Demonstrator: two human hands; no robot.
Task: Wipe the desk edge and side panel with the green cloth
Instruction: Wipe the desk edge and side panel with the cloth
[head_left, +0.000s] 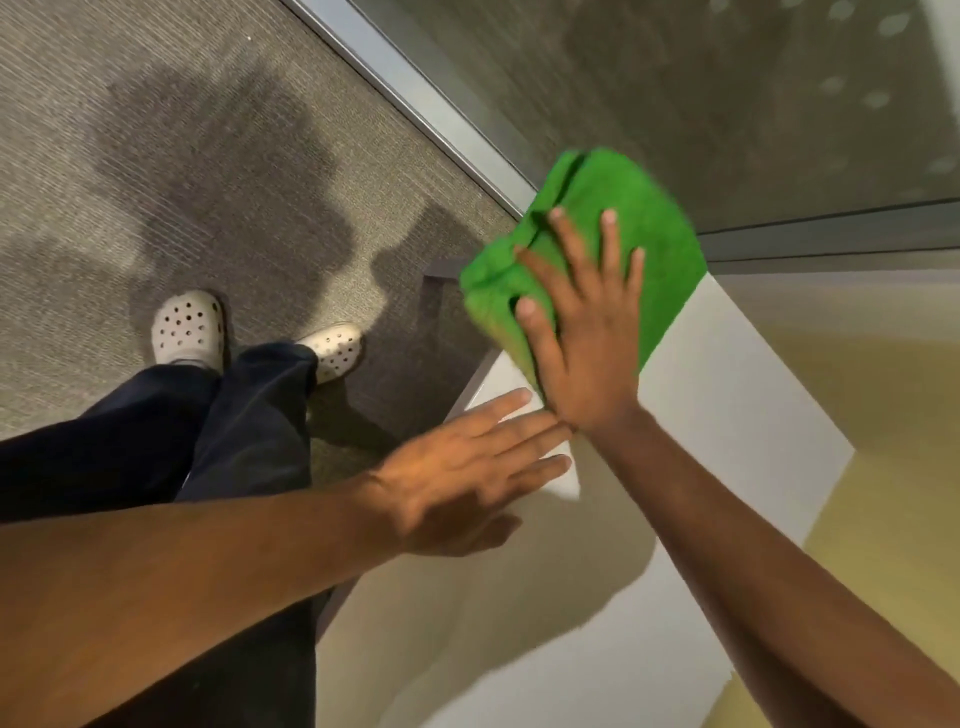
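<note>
A folded green cloth (597, 218) lies over the far corner of the white desk top (727, 415). My right hand (582, 332) presses flat on the cloth with fingers spread, covering its near part. My left hand (467, 467) rests flat on the desk's left edge just behind the right wrist, fingers together and holding nothing. The dark desk edge and side panel (441, 312) drop away below the cloth toward the floor.
Grey carpet (156, 156) covers the floor at left, where my legs in dark trousers and white clogs (189, 327) stand. A metal-framed glass partition (727, 104) runs behind the desk. A yellowish surface (883, 415) lies to the right.
</note>
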